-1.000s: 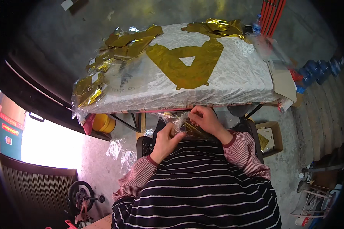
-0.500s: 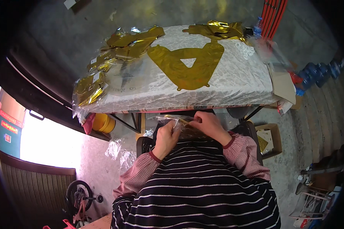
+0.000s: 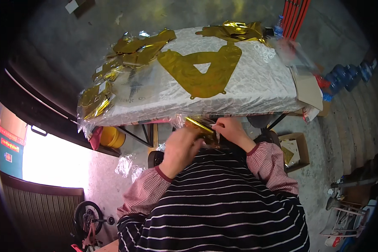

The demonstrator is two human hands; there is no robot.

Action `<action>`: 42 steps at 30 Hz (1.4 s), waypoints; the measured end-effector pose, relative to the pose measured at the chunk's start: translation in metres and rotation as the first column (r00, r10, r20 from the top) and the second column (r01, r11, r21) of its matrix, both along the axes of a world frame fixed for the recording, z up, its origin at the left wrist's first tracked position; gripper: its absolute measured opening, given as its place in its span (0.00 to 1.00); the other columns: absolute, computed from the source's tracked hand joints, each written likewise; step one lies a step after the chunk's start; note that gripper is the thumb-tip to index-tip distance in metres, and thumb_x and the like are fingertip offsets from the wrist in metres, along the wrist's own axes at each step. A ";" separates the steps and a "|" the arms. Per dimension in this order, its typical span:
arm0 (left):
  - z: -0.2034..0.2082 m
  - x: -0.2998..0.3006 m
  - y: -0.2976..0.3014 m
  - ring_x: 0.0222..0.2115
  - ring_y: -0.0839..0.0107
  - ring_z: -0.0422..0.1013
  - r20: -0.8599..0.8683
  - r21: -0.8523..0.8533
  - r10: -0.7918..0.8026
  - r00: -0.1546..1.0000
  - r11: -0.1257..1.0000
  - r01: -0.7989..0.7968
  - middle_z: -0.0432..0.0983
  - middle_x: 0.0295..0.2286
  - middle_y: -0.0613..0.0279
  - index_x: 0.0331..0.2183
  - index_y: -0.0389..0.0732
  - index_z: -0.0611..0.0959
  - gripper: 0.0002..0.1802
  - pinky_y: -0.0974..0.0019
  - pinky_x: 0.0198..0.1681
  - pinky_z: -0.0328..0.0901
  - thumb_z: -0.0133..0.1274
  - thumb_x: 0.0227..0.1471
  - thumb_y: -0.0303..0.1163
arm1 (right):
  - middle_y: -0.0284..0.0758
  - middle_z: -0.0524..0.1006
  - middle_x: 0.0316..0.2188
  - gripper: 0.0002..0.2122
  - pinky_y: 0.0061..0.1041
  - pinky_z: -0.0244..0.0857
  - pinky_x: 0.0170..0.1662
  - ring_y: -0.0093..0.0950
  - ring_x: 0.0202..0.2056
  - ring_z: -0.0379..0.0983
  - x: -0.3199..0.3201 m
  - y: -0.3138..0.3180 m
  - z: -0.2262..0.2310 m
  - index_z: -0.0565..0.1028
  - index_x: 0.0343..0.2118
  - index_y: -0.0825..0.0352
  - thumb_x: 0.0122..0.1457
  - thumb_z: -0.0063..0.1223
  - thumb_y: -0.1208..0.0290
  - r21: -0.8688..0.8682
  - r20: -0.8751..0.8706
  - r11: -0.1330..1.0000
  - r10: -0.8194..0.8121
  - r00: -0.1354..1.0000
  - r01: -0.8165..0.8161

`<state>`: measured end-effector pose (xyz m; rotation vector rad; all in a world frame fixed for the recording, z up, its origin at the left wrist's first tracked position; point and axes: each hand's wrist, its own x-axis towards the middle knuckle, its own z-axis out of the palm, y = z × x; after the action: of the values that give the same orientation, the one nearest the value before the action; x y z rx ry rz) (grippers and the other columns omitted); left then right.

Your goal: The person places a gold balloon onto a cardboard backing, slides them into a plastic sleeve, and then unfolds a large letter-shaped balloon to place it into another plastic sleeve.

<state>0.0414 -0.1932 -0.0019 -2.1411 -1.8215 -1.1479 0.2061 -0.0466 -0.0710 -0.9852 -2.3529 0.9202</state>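
In front of my lap is a clear plastic bag [image 3: 217,136] with a shiny gold sheet [image 3: 200,126] in or against it; how far inside the sheet lies I cannot make out. My right hand [image 3: 233,132] pinches the bag's edge between thumb and fingertips. Smeared by motion, my left hand [image 3: 179,148] is at the left side of the gold sheet, and its grip is unclear. On the table ahead a flat gold V-shaped sheet [image 3: 208,84] with a small triangular hole lies spread out.
Gold sheets in clear bags [image 3: 94,101] line the cloth-covered table's [image 3: 256,90] left side; more gold sheets [image 3: 235,32] lie at its back. White rings [image 3: 264,53] and a bottle [image 3: 279,27] are at the right. A carton [image 3: 303,153] and a yellow bucket [image 3: 112,137] stand below.
My left hand has turned and moved slightly left and nearer me. The gold sheet between my hands shows more plainly. My right hand still pinches the bag. The whole view has shifted slightly.
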 end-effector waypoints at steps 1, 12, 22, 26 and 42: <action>0.001 0.010 0.002 0.32 0.57 0.67 -0.061 -0.032 -0.084 0.995 0.996 0.082 0.69 0.30 0.55 0.33 0.39 0.75 0.18 0.62 0.34 0.63 0.60 0.38 0.34 | 0.40 0.73 0.19 0.12 0.35 0.61 0.26 0.39 0.24 0.71 -0.002 -0.001 -0.002 0.74 0.21 0.65 0.49 0.53 0.60 -0.012 -0.023 1.000 0.001 1.000 -0.001; -0.045 0.015 0.016 0.26 0.71 0.69 -0.459 -0.250 -0.327 0.826 0.940 0.233 0.69 0.21 0.67 0.29 0.44 0.77 0.09 0.65 0.44 0.59 0.49 0.38 0.30 | 0.38 0.77 0.23 0.15 0.34 0.66 0.32 0.37 0.29 0.74 0.002 -0.023 0.009 0.76 0.22 0.62 0.49 0.51 0.54 -0.158 0.350 0.986 0.100 0.932 -0.046; -0.010 0.025 -0.013 0.25 0.65 0.71 -0.158 -0.357 -0.493 0.855 0.836 0.416 0.72 0.23 0.63 0.30 0.43 0.77 0.11 0.66 0.30 0.65 0.50 0.37 0.28 | 0.38 0.74 0.19 0.11 0.33 0.62 0.27 0.36 0.23 0.72 0.028 -0.007 0.051 0.74 0.23 0.66 0.47 0.55 0.62 0.123 0.243 0.992 -0.038 0.969 0.008; -0.009 0.030 -0.012 0.27 0.65 0.72 -0.173 -0.356 -0.507 0.844 0.832 0.426 0.73 0.26 0.62 0.32 0.42 0.77 0.12 0.65 0.31 0.65 0.49 0.38 0.28 | 0.42 0.73 0.22 0.10 0.34 0.62 0.30 0.40 0.28 0.71 -0.001 -0.027 0.055 0.72 0.23 0.67 0.47 0.54 0.65 0.014 -0.106 0.976 0.219 0.970 -0.219; -0.018 -0.020 -0.023 0.37 0.57 0.70 0.136 -0.128 -0.147 0.980 0.978 0.165 0.74 0.34 0.55 0.36 0.38 0.77 0.16 0.61 0.41 0.63 0.56 0.40 0.24 | 0.44 0.74 0.25 0.14 0.37 0.63 0.31 0.41 0.31 0.72 -0.063 -0.006 -0.070 0.72 0.32 0.68 0.46 0.53 0.64 0.106 0.213 0.841 0.502 0.838 -0.530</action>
<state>0.0214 -0.2157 -0.0199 -2.3782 -1.8638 -1.2507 0.1427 -0.0529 -0.1406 -0.3687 -2.8669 0.8272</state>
